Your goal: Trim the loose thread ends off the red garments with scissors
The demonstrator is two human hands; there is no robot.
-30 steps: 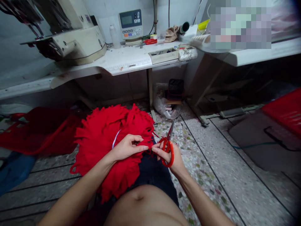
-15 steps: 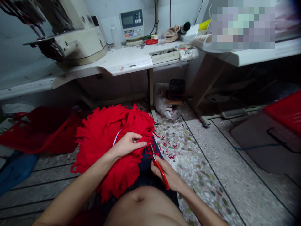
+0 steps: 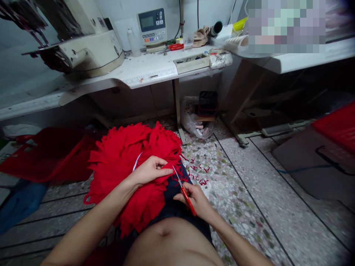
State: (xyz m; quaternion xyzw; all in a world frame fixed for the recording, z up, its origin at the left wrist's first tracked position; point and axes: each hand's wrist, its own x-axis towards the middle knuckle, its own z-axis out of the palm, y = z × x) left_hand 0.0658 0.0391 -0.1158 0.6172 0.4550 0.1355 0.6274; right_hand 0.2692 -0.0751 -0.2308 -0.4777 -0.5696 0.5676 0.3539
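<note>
A white table (image 3: 144,72) runs along the wall and carries a sewing machine (image 3: 85,53), a control box (image 3: 152,26), a plastic bottle (image 3: 133,42), red-handled scissors (image 3: 176,47), a beige cloth (image 3: 202,37) and a shallow tray (image 3: 191,62). On the speckled terrazzo floor (image 3: 244,210), red scraps (image 3: 198,171) lie scattered near a plastic bag (image 3: 191,123). A red bag (image 3: 50,157) and blue cloth (image 3: 20,208) lie at left, and a grey mat (image 3: 299,173) lies at right.

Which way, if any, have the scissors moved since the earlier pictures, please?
Yes: the scissors have dropped lower and shifted left, now lying almost straight below the table leg.
</note>
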